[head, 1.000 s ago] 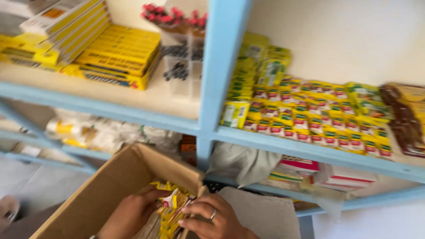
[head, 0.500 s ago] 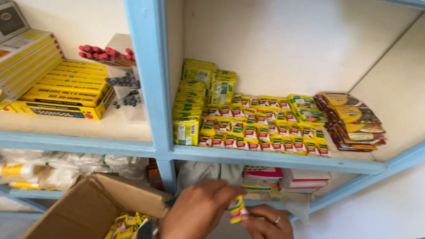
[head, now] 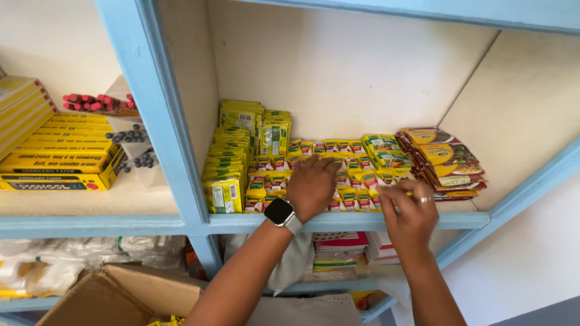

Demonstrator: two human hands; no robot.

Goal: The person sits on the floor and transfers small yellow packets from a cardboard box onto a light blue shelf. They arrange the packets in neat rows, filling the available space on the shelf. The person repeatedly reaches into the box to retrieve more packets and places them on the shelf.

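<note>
Up on the pale-blue-framed cream shelf (head: 362, 222), both hands are in among the rows of small yellow, red and green sachets (head: 344, 148) that lie overlapping across the shelf board. The left hand (head: 312, 186), with a dark square smartwatch on a light strap (head: 281, 214) at the wrist, lies palm down and fingers spread flat on the front rows, pressing on the sachets rather than closing round any one of them. The right hand (head: 409, 208), wearing a ring on one finger, hovers just beside it to the right with the fingers curled loosely; something small and yellow shows at the fingertips, but I cannot tell whether the grip has actually closed on a sachet or is only touching the row beneath. To the left of the rows stands a taller stack of yellow flat packets (head: 226, 172), and at the far right a fanned pile of larger red and yellow pouches (head: 447, 158) (these sit close to the right hand but apart from it). In the neighbouring bay lie long yellow flat boxes (head: 63, 154) and clear tubs of red-capped and dark sticks (head: 118, 121). Below, an open brown cardboard box (head: 115, 296) sits near the left forearm, with a few yellow sachets visible inside.
</note>
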